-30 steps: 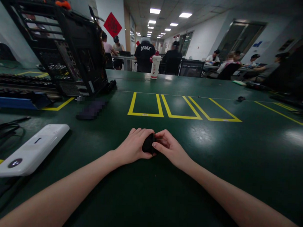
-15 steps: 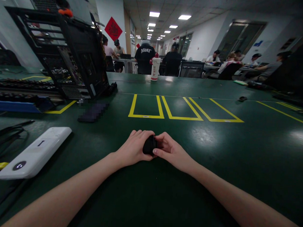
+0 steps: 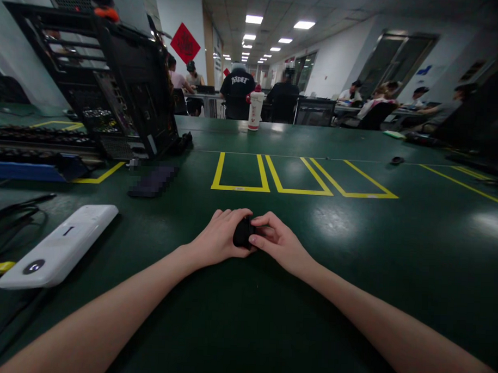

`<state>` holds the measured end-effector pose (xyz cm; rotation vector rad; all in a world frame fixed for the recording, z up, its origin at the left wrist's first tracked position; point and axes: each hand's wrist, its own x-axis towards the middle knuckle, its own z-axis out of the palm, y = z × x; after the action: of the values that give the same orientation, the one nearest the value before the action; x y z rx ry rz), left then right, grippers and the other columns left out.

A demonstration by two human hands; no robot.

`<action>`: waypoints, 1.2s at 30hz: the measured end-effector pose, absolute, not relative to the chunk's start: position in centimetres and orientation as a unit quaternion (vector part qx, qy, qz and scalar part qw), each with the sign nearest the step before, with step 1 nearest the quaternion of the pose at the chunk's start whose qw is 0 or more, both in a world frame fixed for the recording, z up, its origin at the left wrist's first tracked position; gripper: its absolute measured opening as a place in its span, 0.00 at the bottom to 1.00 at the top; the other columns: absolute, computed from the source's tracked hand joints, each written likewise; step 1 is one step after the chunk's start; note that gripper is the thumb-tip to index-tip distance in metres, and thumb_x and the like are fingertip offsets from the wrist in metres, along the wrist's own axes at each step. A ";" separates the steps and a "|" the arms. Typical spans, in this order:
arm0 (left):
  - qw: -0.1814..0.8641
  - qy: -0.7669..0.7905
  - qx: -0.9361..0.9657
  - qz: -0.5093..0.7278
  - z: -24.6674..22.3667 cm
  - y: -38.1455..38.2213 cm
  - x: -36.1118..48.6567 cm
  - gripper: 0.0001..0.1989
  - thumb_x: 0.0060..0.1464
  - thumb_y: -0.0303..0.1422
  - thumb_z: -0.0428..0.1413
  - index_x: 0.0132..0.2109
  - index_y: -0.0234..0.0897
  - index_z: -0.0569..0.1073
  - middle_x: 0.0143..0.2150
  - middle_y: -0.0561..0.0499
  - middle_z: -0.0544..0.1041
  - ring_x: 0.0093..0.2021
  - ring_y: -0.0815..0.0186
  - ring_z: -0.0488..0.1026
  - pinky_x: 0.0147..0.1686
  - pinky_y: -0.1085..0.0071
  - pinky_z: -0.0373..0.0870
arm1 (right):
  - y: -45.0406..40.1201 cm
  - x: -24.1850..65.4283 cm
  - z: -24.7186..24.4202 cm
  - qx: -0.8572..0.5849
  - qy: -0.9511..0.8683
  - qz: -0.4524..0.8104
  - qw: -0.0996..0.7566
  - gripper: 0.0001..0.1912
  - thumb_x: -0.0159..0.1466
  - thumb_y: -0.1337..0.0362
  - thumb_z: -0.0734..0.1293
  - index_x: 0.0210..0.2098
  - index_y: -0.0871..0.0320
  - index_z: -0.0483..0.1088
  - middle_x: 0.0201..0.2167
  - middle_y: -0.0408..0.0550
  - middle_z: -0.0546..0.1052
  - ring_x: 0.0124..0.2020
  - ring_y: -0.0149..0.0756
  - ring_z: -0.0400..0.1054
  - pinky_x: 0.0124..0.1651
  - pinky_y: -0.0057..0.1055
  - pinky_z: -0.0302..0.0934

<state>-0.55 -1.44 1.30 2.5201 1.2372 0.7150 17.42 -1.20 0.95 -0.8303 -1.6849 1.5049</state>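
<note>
Between my two hands is a small, rounded black object (image 3: 242,234), whose kind I cannot make out. My left hand (image 3: 219,235) wraps round it from the left, thumb below and fingers over the top. From the right, my right hand (image 3: 276,239) pinches its edge with thumb and fingertips. Much of the object is hidden by the fingers. Both hands are low over the green table (image 3: 244,317), in front of the yellow tape outlines (image 3: 241,189).
At left stand an open black computer case (image 3: 130,90) and a blue-edged rack part (image 3: 29,170). Nearer lie a white power bank (image 3: 61,245), black cables (image 3: 15,216) and a blurred dark phone-like slab (image 3: 153,181). A white bottle (image 3: 255,110) stands at the far edge; people sit beyond.
The view has tilted very slightly. Both hands keep their grip on the black object, with the right fingertips shifted only a little against it.
</note>
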 end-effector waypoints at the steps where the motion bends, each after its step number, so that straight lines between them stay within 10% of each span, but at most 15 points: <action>1: 0.125 0.424 0.863 0.245 1.3 -1.5 -0.5 0.31 0.44 0.39 0.58 0.53 0.39 0.56 0.49 0.46 0.67 0.45 0.58 0.66 0.42 0.62 0.58 | -1.2 17.4 1.0 -0.324 -0.655 0.580 0.360 0.10 0.56 0.65 0.65 0.36 0.55 0.61 0.38 0.42 0.68 0.41 0.34 0.68 0.42 0.34 0.65; 36: 0.110 0.425 0.865 0.243 1.0 -1.3 -0.6 0.27 0.44 0.40 0.58 0.50 0.38 0.57 0.44 0.48 0.68 0.43 0.59 0.66 0.41 0.63 0.58 | -1.8 17.7 1.1 -0.321 -0.700 0.554 0.316 0.14 0.59 0.68 0.61 0.44 0.53 0.58 0.45 0.45 0.65 0.48 0.34 0.63 0.48 0.35 0.63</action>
<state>-0.60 -1.30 1.02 2.5429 1.2482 0.7129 17.69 -1.76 1.15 -0.8452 -1.8439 1.4595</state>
